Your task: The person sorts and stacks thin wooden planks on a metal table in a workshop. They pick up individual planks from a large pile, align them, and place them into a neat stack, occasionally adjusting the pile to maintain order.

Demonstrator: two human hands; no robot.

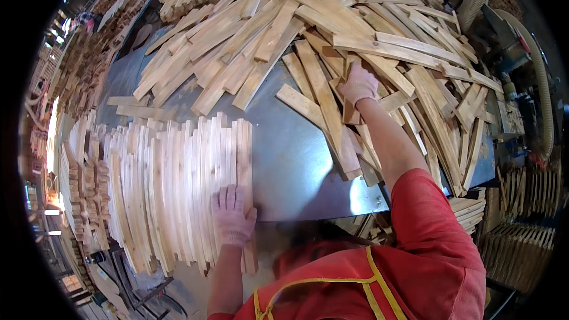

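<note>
My left hand (233, 213), in a pale pink work glove, lies on a tight row of light wooden slats (178, 184) set side by side. Its fingers stretch flat over the right end of the row, and the thumb sticks out toward the table. Farther off to the right, my right hand (358, 86) in a matching glove reaches into a loose heap of wooden slats (317, 21). The fingers close around a wooden slat (351, 112) standing on its narrow edge there; the fingertips are partly hidden.
A grey metal table (278, 160) carries the row and the heap, its near edge just before my body. Stacked wood pieces (89, 83) line the far left. A ribbed hose (536, 65) hangs at the right, above more stacked slats (518, 243).
</note>
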